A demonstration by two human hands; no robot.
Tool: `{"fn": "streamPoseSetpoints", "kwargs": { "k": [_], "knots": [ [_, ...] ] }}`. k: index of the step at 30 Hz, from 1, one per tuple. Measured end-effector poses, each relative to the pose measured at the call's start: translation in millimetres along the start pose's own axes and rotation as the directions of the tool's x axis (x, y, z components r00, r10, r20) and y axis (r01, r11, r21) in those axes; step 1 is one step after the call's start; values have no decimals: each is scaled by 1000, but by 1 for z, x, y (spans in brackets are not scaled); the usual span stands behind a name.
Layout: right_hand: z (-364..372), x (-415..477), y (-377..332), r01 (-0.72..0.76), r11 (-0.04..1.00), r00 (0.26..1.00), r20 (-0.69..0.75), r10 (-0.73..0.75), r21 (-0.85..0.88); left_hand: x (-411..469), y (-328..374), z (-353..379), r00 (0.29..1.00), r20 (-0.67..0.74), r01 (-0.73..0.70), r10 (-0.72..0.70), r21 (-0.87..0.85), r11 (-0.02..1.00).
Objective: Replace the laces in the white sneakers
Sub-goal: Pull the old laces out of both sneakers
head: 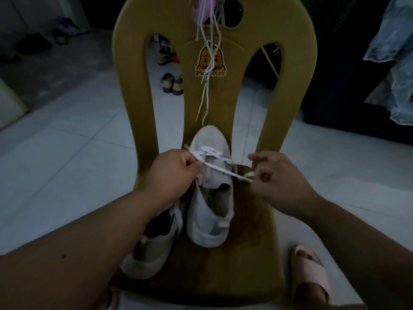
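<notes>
L hand [172, 168], R hand [276, 175] & forearms [78, 242] are seen bare, and a pale pink open-toe slide [312, 274] is worn on rt foot.

I see a mustard-yellow chair [288, 90] with a yellow-and-orange duck sticker [210, 61] on its back. Near sneaker [210, 211] is white, greyed at the toe; its flat lace [223, 170] is bright white. Second sneaker [152, 247] is off-white, dark inside. Hanging laces [206, 90] are pale grey-white with tan tips. Pink object [202, 10] at the chair top. Floor [78, 142]: pale grey tiles, thin darker grout lines. Slipper [310, 274] light pink. Cloth [395, 63] light blue, mottled print. Sandals [172, 83] brown and tan.
</notes>
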State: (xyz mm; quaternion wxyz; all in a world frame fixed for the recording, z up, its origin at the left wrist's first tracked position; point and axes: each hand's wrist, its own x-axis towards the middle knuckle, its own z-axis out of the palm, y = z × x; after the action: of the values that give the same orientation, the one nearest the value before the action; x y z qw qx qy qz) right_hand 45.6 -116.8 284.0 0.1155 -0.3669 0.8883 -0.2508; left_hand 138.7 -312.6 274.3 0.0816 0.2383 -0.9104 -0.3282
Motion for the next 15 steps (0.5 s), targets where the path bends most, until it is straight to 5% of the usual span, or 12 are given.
{"fn": "streamPoseSetpoints", "kwargs": {
  "k": [15],
  "knots": [
    [36, 27, -22, 140, 959, 979, -112, -172, -245, -14, 13, 5, 985, 114, -133, 131, 6, 991]
  ]
}}
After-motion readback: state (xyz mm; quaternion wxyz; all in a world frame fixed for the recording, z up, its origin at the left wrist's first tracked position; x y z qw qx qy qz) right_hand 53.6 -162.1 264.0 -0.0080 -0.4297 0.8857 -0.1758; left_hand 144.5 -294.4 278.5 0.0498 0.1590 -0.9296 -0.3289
